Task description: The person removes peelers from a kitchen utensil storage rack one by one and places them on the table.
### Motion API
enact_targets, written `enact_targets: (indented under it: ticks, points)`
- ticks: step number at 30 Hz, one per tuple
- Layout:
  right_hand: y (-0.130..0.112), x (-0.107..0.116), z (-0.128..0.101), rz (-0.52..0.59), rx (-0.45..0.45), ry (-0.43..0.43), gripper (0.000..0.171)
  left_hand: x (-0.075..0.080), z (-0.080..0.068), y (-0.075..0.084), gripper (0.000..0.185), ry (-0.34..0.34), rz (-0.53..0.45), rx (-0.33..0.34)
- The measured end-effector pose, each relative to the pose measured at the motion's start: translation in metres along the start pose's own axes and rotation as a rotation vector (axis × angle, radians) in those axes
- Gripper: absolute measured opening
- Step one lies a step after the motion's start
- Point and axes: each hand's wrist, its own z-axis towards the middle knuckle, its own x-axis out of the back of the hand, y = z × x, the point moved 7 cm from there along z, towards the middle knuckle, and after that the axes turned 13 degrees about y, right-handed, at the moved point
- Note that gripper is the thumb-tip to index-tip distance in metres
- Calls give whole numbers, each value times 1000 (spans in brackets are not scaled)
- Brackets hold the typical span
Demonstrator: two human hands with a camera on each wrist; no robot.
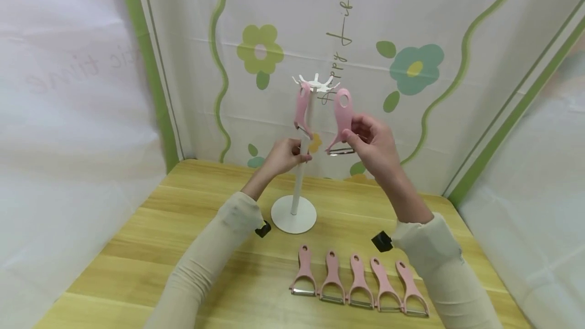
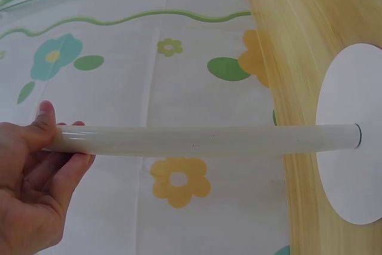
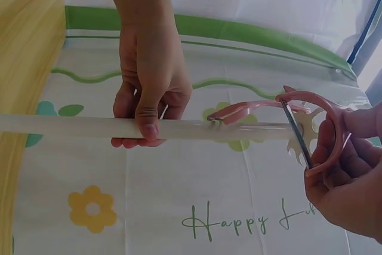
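A white stand [image 1: 298, 187] with a round base and a crown of hooks [image 1: 316, 83] rises from the table. My left hand [image 1: 287, 156] grips its pole partway up; the left wrist view shows thumb and fingers around the pole [image 2: 197, 140]. One pink peeler [image 1: 302, 105] hangs from a hook on the left side of the crown. In my right hand [image 1: 376, 145] is another pink peeler [image 1: 343, 110], pinched near the blade end, its handle hole upward, just right of the crown and apart from it. The right wrist view shows fingers at its curved frame [image 3: 341, 132].
On the wooden table [image 1: 151, 237], several pink peelers [image 1: 358, 278] lie in a row in front of the stand, handles pointing away. A flowered curtain [image 1: 274, 4] hangs behind the table, with white fabric at both sides. Black wrist devices [image 1: 382, 241] sit near the sleeves.
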Motion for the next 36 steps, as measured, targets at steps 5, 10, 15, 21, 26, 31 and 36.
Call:
enact_targets:
  ticks: [5,10,15,21,26,31,36]
  points:
    - [6,17,-15,8,-1,-8,26,3,-1,2,17,7,2,1]
    - [15,31,-29,-13,-1,-21,25,5,-1,2,15,13,-5,9]
    - [25,42,-42,-18,-21,-37,26,4,-1,1,15,20,-1,2]
    - [41,55,-63,-56,-79,-65,26,1,-1,0,14,28,4,-11]
    - [56,65,-78,-114,-131,-72,27,0,-1,-1,13,37,5,-7]
    - [74,76,-96,-153,-194,-83,31,0,-2,-1,13,39,3,-1]
    - [92,89,-114,-184,-264,-88,34,-1,-2,0,12,38,-8,5]
